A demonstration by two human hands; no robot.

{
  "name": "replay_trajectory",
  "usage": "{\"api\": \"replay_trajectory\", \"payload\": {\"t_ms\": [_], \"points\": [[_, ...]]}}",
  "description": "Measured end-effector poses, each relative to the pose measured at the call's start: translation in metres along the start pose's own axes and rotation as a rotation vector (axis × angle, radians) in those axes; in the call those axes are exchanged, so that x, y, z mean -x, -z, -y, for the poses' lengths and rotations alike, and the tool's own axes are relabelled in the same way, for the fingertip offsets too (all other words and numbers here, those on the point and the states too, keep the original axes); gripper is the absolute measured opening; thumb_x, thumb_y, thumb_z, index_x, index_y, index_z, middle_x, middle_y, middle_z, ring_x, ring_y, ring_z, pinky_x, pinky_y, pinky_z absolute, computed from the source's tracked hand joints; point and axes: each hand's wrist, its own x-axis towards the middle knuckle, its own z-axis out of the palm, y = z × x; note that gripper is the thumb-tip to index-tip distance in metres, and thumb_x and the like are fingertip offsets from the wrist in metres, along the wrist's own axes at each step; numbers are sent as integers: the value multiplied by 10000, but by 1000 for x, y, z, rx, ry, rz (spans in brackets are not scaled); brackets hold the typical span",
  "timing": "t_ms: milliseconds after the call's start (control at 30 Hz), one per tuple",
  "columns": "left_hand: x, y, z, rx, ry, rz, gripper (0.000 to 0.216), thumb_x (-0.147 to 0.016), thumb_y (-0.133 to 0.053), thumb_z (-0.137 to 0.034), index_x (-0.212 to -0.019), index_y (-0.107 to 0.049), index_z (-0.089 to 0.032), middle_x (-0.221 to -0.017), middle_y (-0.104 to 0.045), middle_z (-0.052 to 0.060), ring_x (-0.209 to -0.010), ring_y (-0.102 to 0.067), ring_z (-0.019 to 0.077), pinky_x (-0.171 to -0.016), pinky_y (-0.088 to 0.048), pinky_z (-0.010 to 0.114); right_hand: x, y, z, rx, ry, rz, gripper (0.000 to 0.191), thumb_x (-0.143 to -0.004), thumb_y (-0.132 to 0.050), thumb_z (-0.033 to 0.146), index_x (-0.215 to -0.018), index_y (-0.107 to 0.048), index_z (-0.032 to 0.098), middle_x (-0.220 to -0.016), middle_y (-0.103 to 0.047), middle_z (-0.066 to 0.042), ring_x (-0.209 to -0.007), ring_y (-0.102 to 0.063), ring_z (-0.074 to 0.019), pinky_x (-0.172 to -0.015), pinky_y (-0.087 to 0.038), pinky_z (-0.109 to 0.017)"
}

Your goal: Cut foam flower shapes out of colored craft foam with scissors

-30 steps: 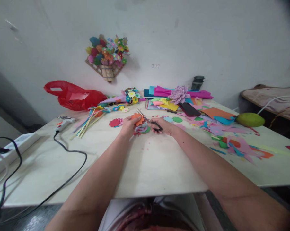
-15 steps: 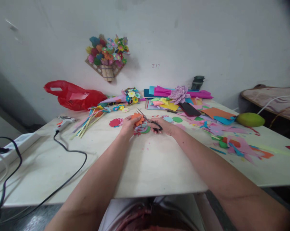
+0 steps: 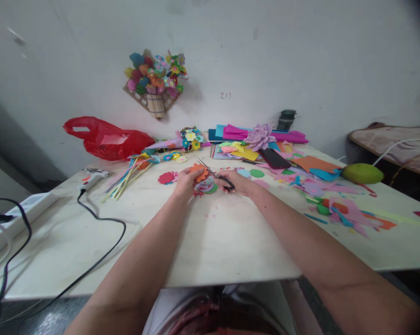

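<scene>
My left hand (image 3: 185,180) pinches an orange paper flower shape (image 3: 200,172) above the pale table (image 3: 216,232). My right hand (image 3: 240,182) is closed round the black handles of a pair of scissors (image 3: 215,175), whose blades point up-left into the orange shape. Under both hands lies a small pile of cut paper shapes (image 3: 206,187) in pink, green and purple. A red scalloped paper disc (image 3: 167,177) lies just left of my left hand.
A glue gun (image 3: 93,177) with a black cable (image 3: 91,232) lies at the left near a white power strip (image 3: 17,211). A red plastic bag (image 3: 108,138), paper flowers on sticks (image 3: 140,165), stacked coloured sheets (image 3: 251,139), scraps (image 3: 342,207) and a green fruit (image 3: 362,173) crowd the far side.
Almost nothing differs. The scissors and my right hand have shifted very slightly against the orange shape; my left hand holds still.
</scene>
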Motion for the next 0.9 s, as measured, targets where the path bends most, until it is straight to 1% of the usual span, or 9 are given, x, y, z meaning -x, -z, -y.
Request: {"api": "replay_trajectory", "payload": {"t_ms": [167, 333, 467, 600, 733, 800, 900], "points": [[0, -1, -1, 7, 5, -6, 287, -487, -813, -211, -712, -675, -98, -707, -695, 78, -656, -648, 174, -740, -511, 329, -1, -2, 1, -18, -15, -22, 212, -692, -603, 359, -648, -511, 174, -445, -473, 52, -370, -404, -68, -362, -271, -188], [1, -1, -1, 10, 10, -13, 301, -483, -811, -200, -725, -665, -97, -714, -697, 69, -676, -657, 179, -740, -511, 323, -4, 0, -4, -19, 11, -26, 198, -691, -604, 349, -666, -524, 170, -444, -475, 56, -373, -395, -65, -370, -282, -185], [2, 0, -2, -12, 8, -4, 312, -498, -810, -225, -738, -658, -97, -705, -693, 66, -663, -655, 175, -718, -512, 312, -1, -1, -1, 20, 8, -15, 195, -691, -616, 332, -668, -514, 168, -450, -488, 54, -366, -395, -61, -360, -260, -182], [2, 1, -4, -71, 7, 18, 335, -516, -815, -290, -739, -637, -113, -679, -678, 50, -597, -635, 159, -605, -505, 284, 2, 1, 2, 0, -17, 13, 205, -717, -604, 341, -667, -500, 172, -448, -477, 51, -363, -397, -62, -340, -223, -180], [2, 4, -7, -152, -19, 23, 368, -503, -836, -339, -689, -592, -136, -535, -589, -13, -415, -503, 86, -441, -413, 224, 3, 5, -1, -15, 7, 59, 255, -747, -608, 393, -703, -497, 168, -491, -508, 39, -373, -413, -56, -326, -203, -175], [1, 5, -9, -179, -36, 46, 382, -504, -842, -347, -676, -566, -147, -488, -539, -35, -378, -448, 68, -400, -356, 210, 2, 7, -3, 6, 32, 55, 281, -757, -615, 415, -710, -498, 164, -509, -520, 33, -378, -424, -54, -324, -213, -175], [2, 5, -11, -202, -42, 110, 385, -547, -824, -382, -683, -540, -159, -478, -505, -47, -375, -417, 59, -387, -312, 202, 1, 9, -5, 30, 49, 39, 287, -775, -607, 426, -728, -514, 158, -534, -543, 24, -383, -442, -56, -317, -219, -176]]}}
